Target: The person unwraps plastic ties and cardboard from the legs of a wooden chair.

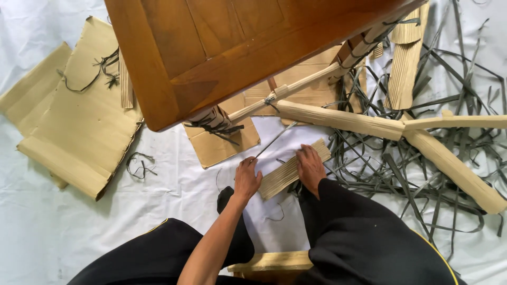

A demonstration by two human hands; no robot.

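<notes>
My left hand [246, 177] reaches down between my knees, its fingers closed on the near end of a thin grey strap [274, 140] that runs up and to the right towards the wrapped furniture legs. Right beside it lies a ribbed strip of corrugated cardboard [282, 177] on the white sheet. A bare foot [309, 166] coming out of my black trouser leg presses on that strip's right end. My right hand is out of sight.
An overturned brown wooden table [211, 47] fills the top, with cardboard-wrapped legs [343, 119] bound by straps. Flat cardboard sheets [79, 121] lie at the left. A tangle of dark plastic straps [422, 174] covers the right. I sit on a low wooden stool [272, 262].
</notes>
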